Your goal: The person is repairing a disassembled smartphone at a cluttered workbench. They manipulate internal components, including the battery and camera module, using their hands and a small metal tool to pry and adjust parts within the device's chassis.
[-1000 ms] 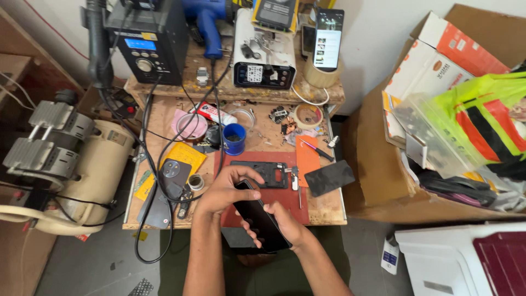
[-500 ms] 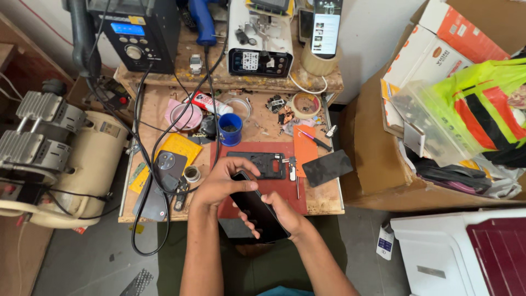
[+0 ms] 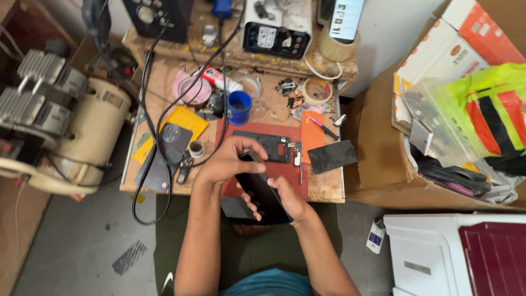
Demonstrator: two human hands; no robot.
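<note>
Right hand cradles a dark phone from beneath; left hand pinches its top edge, steadying it. Phone held just off the bench edge, tilted. Past the fingers, on the red mat, lies a phone frame.

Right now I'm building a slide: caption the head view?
Both hands, left and right, hold a dark phone over a cluttered wooden workbench.

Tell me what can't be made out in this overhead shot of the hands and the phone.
Head view, the only one:
- Phone: its underside is hidden by the right hand, its top end by the left hand.
- Black box at the back: cut off by the top edge.
- Small parts beside the tape roll: too small to identify.
- White case: cut off by the bottom edge.
</note>
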